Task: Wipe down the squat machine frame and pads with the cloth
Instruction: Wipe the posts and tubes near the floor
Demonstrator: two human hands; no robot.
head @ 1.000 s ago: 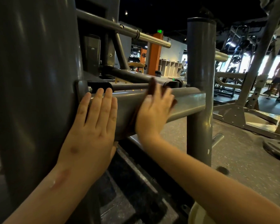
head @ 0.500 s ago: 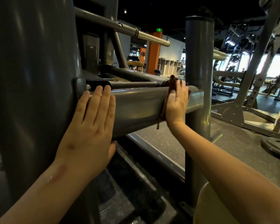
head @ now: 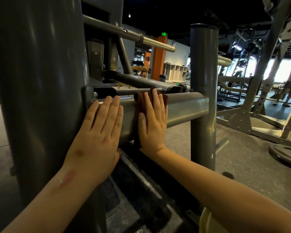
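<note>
Cloth (head: 142, 102), brown, soft, on smooth round crossbar (head: 183, 109)

No legible wording anywhere

A green lit sign (head: 164, 33) glows at 12 o'clock, just above the orange pillar (head: 158, 61); its pale marks are too small to read. At 10 o'clock, a small oval label (head: 96, 53) on a grey part of the squat machine frame (head: 40, 81) is too blurred to read.
</note>
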